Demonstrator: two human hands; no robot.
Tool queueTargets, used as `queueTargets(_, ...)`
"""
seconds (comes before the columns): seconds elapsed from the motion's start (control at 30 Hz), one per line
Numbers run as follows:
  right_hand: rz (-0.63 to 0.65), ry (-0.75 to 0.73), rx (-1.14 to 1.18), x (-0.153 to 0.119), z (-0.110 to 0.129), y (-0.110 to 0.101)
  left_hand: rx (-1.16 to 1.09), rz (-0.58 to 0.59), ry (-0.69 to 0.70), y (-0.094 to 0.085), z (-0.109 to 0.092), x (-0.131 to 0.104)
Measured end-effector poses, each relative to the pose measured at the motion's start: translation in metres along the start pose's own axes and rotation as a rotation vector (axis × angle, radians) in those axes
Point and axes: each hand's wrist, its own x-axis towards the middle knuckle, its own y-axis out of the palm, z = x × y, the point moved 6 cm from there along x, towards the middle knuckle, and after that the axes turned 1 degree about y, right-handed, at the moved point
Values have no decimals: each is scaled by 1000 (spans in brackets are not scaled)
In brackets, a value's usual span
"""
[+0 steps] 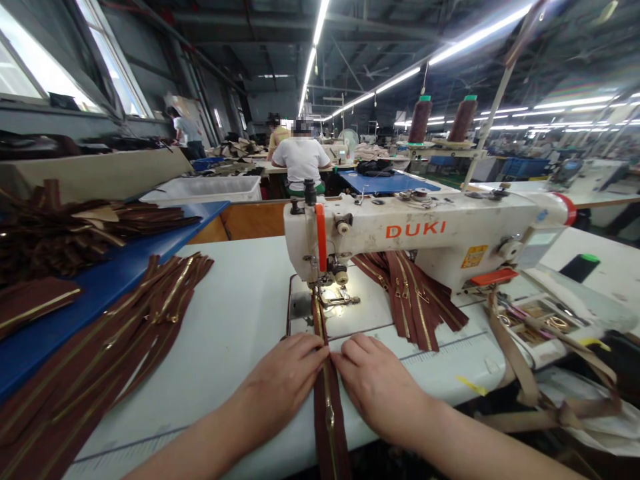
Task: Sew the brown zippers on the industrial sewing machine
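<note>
Pinching a brown zip [334,427] with my left hand [283,373], I have it laid lengthwise before me, its far end at the machine [370,230]. My right hand's [383,383] fingers curl together against its right edge; whether they grip, I cannot tell. A bundle [145,333] of zips spreads left, a fan [413,303] of others lies right, and a parts tray [550,352] sits farther right. The machine's arm covers the fan's far end; the needle is hard to make out. Flat cloth tape borders brassy teeth; the tabletop [240,300] is pale, smooth.
</note>
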Motion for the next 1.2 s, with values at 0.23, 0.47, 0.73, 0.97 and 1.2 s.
queueTargets(0.23,16,-31,98,2,-8,-6,-55,-4,-47,0,1,-1)
queueTargets(0.47,-43,-166,20,6,-6,-8,-97,-9,-67,0,2,-1)
queueTargets(0.73,-5,-148,18,5,-9,-1,-97,-10,-66,4,5,-3)
queueTargets(0.97,8,-138,-6,3,-6,-2,-48,-8,-47,0,2,-1)
queueTargets(1.2,-5,-120,45,3,-8,-1,73,-19,-17,-2,2,-2)
